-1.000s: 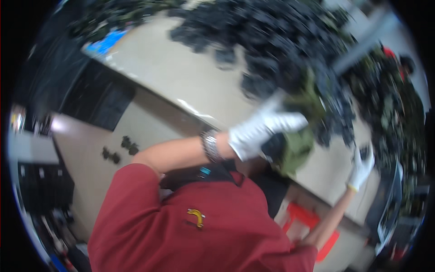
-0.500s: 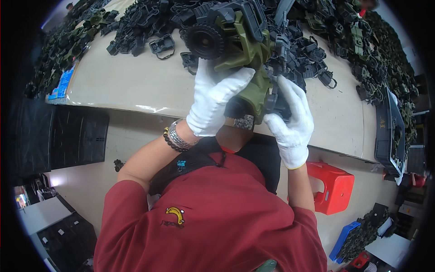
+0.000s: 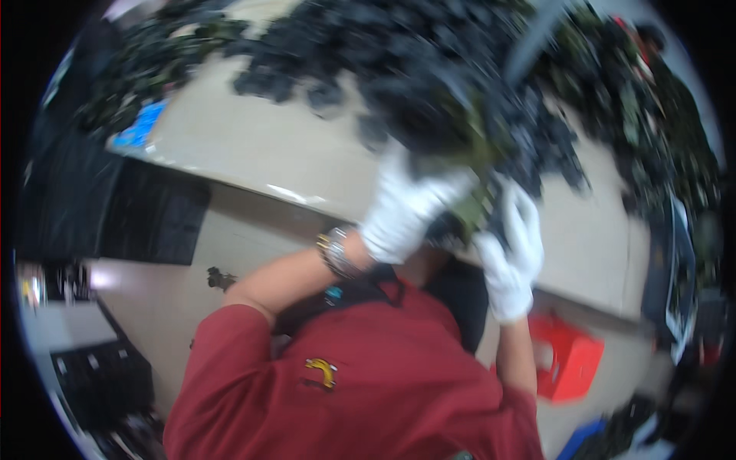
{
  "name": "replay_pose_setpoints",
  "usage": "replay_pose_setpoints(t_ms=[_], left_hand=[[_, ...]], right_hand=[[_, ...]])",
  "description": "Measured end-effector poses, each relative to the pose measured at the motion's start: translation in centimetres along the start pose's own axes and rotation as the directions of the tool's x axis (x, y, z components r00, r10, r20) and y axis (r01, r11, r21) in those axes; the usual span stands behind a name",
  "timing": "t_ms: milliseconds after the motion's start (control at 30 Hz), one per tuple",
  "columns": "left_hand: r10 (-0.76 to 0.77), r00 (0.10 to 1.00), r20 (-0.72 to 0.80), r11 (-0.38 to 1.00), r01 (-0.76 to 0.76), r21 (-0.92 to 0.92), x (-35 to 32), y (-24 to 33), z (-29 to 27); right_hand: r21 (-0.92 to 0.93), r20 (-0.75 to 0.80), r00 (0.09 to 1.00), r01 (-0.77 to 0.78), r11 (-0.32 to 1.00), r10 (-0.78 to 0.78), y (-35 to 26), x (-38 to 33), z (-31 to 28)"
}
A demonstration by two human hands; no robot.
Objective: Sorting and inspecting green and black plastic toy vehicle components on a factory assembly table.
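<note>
Motion blurs the picture. Between my hands, over the table's near edge, is an olive-green toy vehicle (image 3: 471, 211) with dark parts and tyres, tilted up on end. My left hand (image 3: 406, 211), in a white glove, is closed on its left side, the thumb lying across the green body. At the lower right of the vehicle my right hand (image 3: 512, 253), also gloved in white, has its fingers curled against a dark part. Its fingertips are partly smeared, and whether they pinch a separate small piece cannot be made out.
A large heap of dark grey plastic parts (image 3: 330, 46) covers the far side of the pale table (image 3: 245, 146). More green and dark parts are piled at both sides. A red stool (image 3: 579, 360) stands below at the right, black crates (image 3: 153, 215) at the left.
The whole view has shifted and tilted, so hands, vehicle and table sit lower and farther right in the picture. Both hands stay on the vehicle.
</note>
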State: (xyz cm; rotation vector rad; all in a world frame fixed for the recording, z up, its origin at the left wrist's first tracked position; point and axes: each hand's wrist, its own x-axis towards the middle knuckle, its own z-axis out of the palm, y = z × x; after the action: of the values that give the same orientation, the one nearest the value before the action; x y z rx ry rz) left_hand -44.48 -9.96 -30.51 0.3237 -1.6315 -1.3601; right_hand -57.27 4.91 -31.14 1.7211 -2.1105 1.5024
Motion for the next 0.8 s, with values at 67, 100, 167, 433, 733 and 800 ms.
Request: replay_pose_setpoints(t_ms=[67, 100, 167, 433, 733, 800], left_hand=[[0.014, 0.997, 0.078, 0.987, -0.027, 0.159, -0.1, 0.1, 0.4], [-0.155, 0.986, 0.060, 0.937, 0.166, -0.308, 0.1, -0.4, 1.8], [-0.116, 0.989, 0.086, 0.882, 0.143, -0.449, -0.2, -0.3, 2.8], [-0.038, 0.987, 0.158, 0.920, 0.097, -0.381, 0.0, 1.7, 1.6], [-0.310, 0.950, 0.025, 0.701, 0.246, -0.669, 0.4, 3.0, 2.3], [-0.552, 0.823, 0.136, 0.361, 0.382, -0.851, 0.5, 4.9, 2.9]], right_hand=[[0.090, -0.007, 0.995, -0.094, 0.992, 0.095, 0.6, -0.9, 0.5], [0.133, -0.020, 0.982, -0.182, 0.974, 0.186, 0.8, -1.2, 0.3], [-0.010, -0.083, 0.996, -0.043, 0.999, 0.042, 1.2, -2.0, 0.1], [-0.070, 0.024, 0.988, 0.155, 0.985, -0.154, -0.1, -1.3, -1.3], [-0.219, 0.069, 0.988, 0.152, 0.964, -0.140, -4.2, 1.1, -2.3], [-0.360, -0.089, 0.948, 0.256, 0.897, -0.306, -4.9, 0.8, -1.5]])
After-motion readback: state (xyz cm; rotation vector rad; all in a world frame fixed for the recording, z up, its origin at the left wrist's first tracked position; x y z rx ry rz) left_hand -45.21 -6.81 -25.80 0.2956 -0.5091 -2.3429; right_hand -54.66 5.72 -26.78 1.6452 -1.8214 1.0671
